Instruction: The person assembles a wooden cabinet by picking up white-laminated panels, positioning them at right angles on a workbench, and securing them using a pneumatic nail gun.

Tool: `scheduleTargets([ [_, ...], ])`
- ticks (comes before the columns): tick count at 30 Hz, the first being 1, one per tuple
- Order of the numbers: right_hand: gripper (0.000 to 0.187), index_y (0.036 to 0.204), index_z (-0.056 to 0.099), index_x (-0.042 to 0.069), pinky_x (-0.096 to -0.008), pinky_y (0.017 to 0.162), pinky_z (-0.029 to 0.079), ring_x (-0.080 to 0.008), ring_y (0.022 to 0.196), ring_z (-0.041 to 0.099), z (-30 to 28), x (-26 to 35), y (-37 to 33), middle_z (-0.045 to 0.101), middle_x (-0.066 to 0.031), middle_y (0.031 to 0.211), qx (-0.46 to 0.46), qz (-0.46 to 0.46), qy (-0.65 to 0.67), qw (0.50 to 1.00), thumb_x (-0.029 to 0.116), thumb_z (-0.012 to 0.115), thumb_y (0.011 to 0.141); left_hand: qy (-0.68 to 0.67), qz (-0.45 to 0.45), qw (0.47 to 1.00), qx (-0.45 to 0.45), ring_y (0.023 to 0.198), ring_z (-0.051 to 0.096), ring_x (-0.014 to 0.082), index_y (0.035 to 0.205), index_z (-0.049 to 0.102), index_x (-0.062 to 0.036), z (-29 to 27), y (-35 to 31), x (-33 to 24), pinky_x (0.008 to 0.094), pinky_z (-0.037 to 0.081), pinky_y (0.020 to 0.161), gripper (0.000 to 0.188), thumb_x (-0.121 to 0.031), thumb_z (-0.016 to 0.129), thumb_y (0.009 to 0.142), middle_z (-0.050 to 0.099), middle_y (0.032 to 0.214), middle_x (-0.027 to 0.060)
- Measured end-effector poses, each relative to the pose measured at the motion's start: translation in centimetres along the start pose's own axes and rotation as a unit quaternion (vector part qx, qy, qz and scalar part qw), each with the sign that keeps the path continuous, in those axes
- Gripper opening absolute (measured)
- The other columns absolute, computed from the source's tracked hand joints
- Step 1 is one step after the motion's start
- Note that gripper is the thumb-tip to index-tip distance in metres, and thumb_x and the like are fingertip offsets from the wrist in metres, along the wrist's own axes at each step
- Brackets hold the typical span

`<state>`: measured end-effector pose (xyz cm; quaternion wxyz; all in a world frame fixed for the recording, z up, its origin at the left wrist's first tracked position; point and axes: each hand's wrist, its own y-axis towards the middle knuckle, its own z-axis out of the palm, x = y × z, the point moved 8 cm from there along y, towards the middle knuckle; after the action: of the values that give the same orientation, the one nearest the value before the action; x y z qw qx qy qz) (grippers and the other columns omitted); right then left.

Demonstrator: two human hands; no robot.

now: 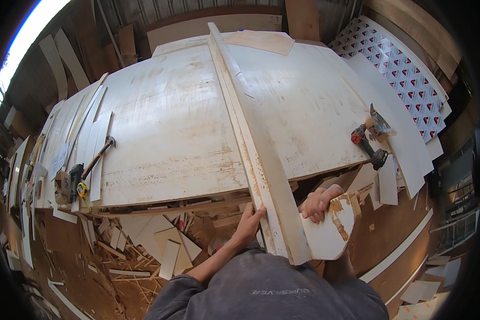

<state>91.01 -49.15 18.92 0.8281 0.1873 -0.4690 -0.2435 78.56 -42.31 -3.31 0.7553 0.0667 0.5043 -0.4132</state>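
Observation:
A long white board assembly (250, 160), its narrow edge marked with brown residue, runs away from me across a large white worktable (160, 122). Its near end overhangs the table's front edge, close to my body. My left hand (246, 226) grips the left side near that end, thumb on the edge and the other fingers partly hidden. To the right, a white end piece (328, 229) with a chipped brown patch stands against the near end; whether they are joined I cannot tell. My right hand (321, 202) curls its fingers over that piece's far edge.
A red-and-black cordless drill (364, 144) rests at the table's right edge. On the left lie a hammer (98, 154), a yellow tape measure (82, 190) and a dark power tool (76, 175). Offcuts (170, 250) litter the floor below. Sheets (394, 74) lean at the far right.

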Motion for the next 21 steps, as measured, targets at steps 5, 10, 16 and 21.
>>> scheduleTargets([
  [5, 0.030, 0.085, 0.047, 0.007, -0.0341, 0.064, 0.046, -0.0145, 0.054, 0.043, -7.5, 3.9, -0.2, 0.043, -0.0026, 0.064, -0.036, -0.010, -0.026, 0.999, 0.031, 0.043, 0.103, 0.098, 0.002, 0.995, 0.004, 0.103, 0.051, 0.0152, 0.120, 0.044, 0.0042, 5.4, 4.7, 2.3, 0.0299, 0.042, 0.092, 0.040, -0.029, 0.052, 0.099, 0.055, 0.111, 0.0115],
  [10, 0.029, 0.117, 0.051, 0.001, -0.0449, 0.098, 0.043, -0.0245, 0.091, 0.056, -20.7, 7.5, -4.9, 0.056, -0.0105, 0.093, -0.023, -0.038, 0.059, 0.997, 0.024, 0.046, 0.100, 0.240, -0.019, 0.971, -0.005, 0.116, 0.053, 0.0322, 0.121, 0.040, 0.0119, 9.7, 10.0, 3.8, 0.0395, 0.041, 0.097, 0.053, -0.032, 0.055, 0.095, 0.054, 0.122, 0.0285],
  [16, 0.061, 0.144, 0.036, 0.002, -0.0529, 0.105, 0.041, -0.0343, 0.131, 0.045, -43.2, 8.3, -21.0, 0.049, -0.0162, 0.139, -0.499, 0.037, -0.155, 0.852, 0.041, 0.033, 0.097, 0.330, 0.006, 0.944, -0.003, 0.107, 0.056, 0.0513, 0.122, 0.032, 0.0151, 12.9, 15.1, 3.9, 0.0490, 0.043, 0.095, 0.057, -0.029, 0.053, 0.092, 0.054, 0.110, 0.0433],
  [21, 0.058, 0.142, 0.043, 0.008, -0.0539, 0.103, 0.043, -0.0367, 0.127, 0.048, -49.6, 6.3, -24.4, 0.047, -0.0137, 0.142, -0.520, 0.089, -0.345, 0.777, 0.040, 0.032, 0.095, 0.418, 0.022, 0.906, 0.065, 0.105, 0.058, 0.0480, 0.115, 0.043, 0.0122, 15.1, 18.4, 3.2, 0.0499, 0.044, 0.092, 0.049, -0.028, 0.055, 0.089, 0.057, 0.109, 0.0380],
])
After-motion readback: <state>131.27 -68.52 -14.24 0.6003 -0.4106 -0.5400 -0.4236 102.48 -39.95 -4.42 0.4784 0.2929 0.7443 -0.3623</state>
